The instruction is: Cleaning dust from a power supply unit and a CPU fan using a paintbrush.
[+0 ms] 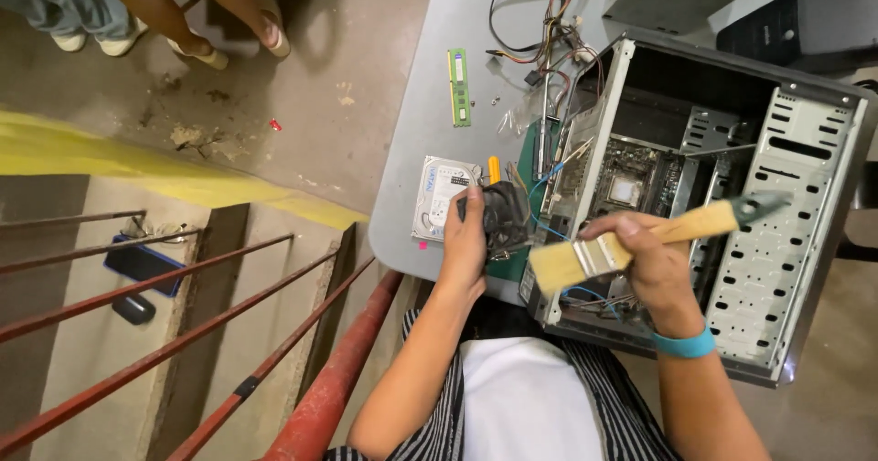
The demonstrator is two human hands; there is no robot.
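Your left hand (468,237) grips a black fan (503,216) over the tabletop (416,95). Your right hand (651,264) clasps a brush (631,241) above the open case (777,214).

A green memory stick (458,87) lies near the table's (430,40) far left edge, a silver hard drive (437,198) at its near left corner, tangled cables (541,22) farther back, red railings (183,324) below.

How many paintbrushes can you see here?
1. A wooden-handled paintbrush is in the right hand, over the open computer case. Others could be hidden inside.
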